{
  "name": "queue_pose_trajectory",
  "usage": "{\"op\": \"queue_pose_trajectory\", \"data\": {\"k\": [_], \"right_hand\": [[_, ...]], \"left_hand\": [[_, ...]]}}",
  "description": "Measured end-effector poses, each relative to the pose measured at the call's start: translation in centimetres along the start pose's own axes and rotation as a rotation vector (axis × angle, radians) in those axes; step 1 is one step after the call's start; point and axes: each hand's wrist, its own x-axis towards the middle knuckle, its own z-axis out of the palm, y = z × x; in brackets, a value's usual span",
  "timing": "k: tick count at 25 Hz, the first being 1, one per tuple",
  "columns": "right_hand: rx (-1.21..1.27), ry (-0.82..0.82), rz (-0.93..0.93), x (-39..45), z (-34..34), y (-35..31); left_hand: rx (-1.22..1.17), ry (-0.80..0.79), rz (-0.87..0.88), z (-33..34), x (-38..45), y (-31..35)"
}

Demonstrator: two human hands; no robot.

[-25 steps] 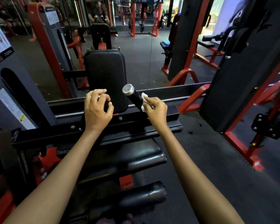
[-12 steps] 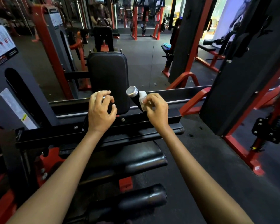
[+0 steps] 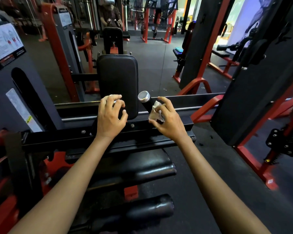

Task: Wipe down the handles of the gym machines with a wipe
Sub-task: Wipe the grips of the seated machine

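Head cam view, looking down over both forearms at a black-and-red gym machine. The right hand point(image 3: 170, 120) has a crumpled white wipe point(image 3: 155, 112) tucked between the thumb and the curled fingers, held right against the black grip of the right handle point(image 3: 145, 100). That handle sticks up at a tilt and ends in a shiny silver cap just above and left of the wipe. The index finger is lifted off, sort of arched over the top, so the hold is pretty loose, more thumb and middle fingers than a full fist.

The left hand point(image 3: 111, 118) is over on the other handle, the left handle point(image 3: 114, 97), fingers curled over its top with a bit of silver cap peeking out above the knuckles. Can't tell how tight that grip really is since the hand covers nearly all of it.

Between the two hands stands an upright black pad point(image 3: 118, 81), and both handles sit just beside its lower corners. A black crossbar point(image 3: 57, 141) with bolts runs under the wrists. Lower down there are two black foam rollers point(image 3: 142, 169), one below the other. Behind is a mirror wall showing dark rubber flooring and more red frames, and there's an instruction placard point(image 3: 4, 43) top left.
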Motion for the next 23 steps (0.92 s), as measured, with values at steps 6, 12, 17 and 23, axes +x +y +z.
{"op": "queue_pose_trajectory", "data": {"k": [6, 12, 17, 23], "right_hand": [[0.000, 0.267, -0.005, 1.5, -0.2, -1.4], [-0.081, 0.407, -0.047, 2.0, 1.2, -2.2], [0.112, 0.391, -0.070, 1.2, 1.1, -2.9], [0.053, 0.390, -0.047, 1.1, 2.1, -2.4]], "left_hand": [[-0.007, -0.007, -0.007, 0.0, 0.0, 0.0], [-0.013, -0.021, -0.008, -0.1, -0.1, -0.1], [-0.001, -0.025, -0.009, 0.0, -0.1, -0.1], [-0.002, -0.010, -0.019, 0.0, -0.1, 0.0]]}}
